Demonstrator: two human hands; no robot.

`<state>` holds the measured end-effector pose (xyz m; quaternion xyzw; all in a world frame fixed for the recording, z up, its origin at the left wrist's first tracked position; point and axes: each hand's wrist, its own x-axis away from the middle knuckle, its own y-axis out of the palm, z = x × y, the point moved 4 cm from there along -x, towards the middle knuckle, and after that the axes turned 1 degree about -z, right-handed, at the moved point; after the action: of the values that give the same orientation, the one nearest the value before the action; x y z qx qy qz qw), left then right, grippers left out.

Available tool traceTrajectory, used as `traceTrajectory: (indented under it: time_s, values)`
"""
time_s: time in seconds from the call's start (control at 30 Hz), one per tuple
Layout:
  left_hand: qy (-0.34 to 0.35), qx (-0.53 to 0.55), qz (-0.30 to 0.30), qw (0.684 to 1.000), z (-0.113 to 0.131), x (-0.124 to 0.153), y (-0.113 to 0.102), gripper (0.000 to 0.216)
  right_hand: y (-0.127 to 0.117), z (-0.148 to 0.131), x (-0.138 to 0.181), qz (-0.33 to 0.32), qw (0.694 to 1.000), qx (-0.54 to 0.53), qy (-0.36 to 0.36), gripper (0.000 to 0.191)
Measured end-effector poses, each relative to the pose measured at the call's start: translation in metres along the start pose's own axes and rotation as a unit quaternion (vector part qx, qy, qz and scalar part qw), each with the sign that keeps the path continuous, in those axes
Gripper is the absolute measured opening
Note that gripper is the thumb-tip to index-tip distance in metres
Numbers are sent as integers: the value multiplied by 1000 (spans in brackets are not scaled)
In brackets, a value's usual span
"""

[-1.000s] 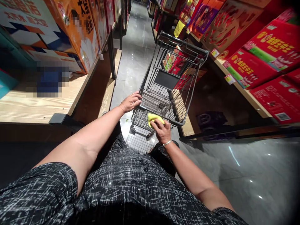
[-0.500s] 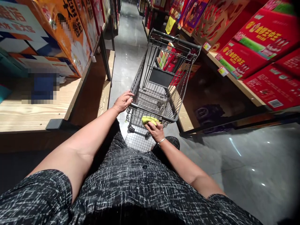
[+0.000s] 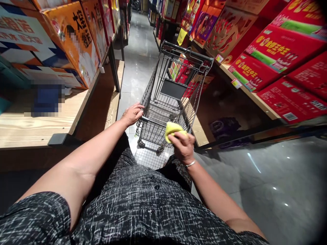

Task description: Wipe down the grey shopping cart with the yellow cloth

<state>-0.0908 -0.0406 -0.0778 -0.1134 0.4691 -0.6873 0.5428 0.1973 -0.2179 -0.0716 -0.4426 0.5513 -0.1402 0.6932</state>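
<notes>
A dark metal shopping cart (image 3: 172,90) stands in the aisle right in front of me. My left hand (image 3: 133,114) grips the near left corner of its wire basket, fingers over the rim. Bunched in my right hand (image 3: 184,146) is a yellow cloth (image 3: 174,128), held up at the cart's near right corner. Whether the cloth touches the rim cannot be told. Part of the near rim is hidden behind the cloth and fingers. Only bare wire mesh shows on the basket floor.
Wooden shelving (image 3: 76,98) with orange boxes (image 3: 74,41) runs close along the left. On the right, red boxes (image 3: 278,51) are stacked on another shelf (image 3: 250,90). A grey tiled floor (image 3: 143,34) stretches ahead between them. A yellow tag (image 3: 181,36) hangs on the right.
My right hand has moved right and lifted the yellow cloth from the middle of the near rim towards its right corner. My left hand keeps its place on the cart.
</notes>
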Motion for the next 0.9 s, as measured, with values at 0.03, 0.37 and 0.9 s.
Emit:
traceTrajectory:
  time_s: [0.03, 0.37, 0.9]
  values:
    - [-6, -25, 4, 1000, 4, 0, -2, 26, -15, 10, -3, 27, 999, 20, 22, 49]
    - [149, -102, -35, 983, 61, 20, 18, 35, 44, -25, -19, -33, 997, 29, 64, 53]
    - [112, -127, -150, 974, -35, 0, -33, 30, 10, -39, -88, -193, 977, -12, -88, 38]
